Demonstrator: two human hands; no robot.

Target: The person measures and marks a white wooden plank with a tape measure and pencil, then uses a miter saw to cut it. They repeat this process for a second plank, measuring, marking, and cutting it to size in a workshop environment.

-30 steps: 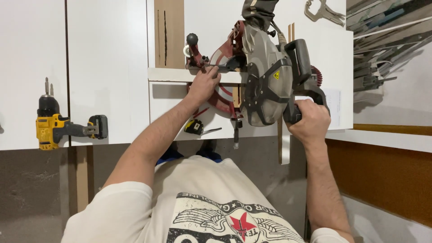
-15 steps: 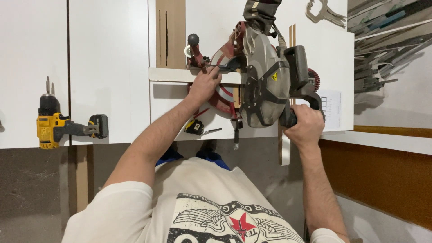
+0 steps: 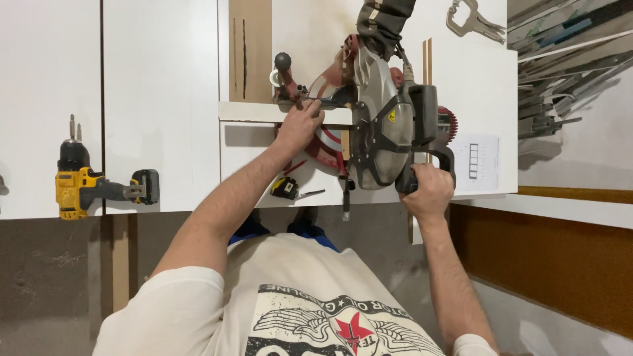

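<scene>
A: Status of the cut?

B: Not visibly finished. The right hand (image 3: 430,191) is clenched round the miter saw (image 3: 382,125) handle; the left hand (image 3: 300,125) presses the white board (image 3: 250,112), left of the saw.

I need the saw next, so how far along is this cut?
Set up looks done: the white board lies across the saw's bed, and the left hand presses it down. In hand: the right hand grips the saw handle, head lowered over the board. Whether the blade is through is hidden. Left: raising the head and removing the board.
</scene>
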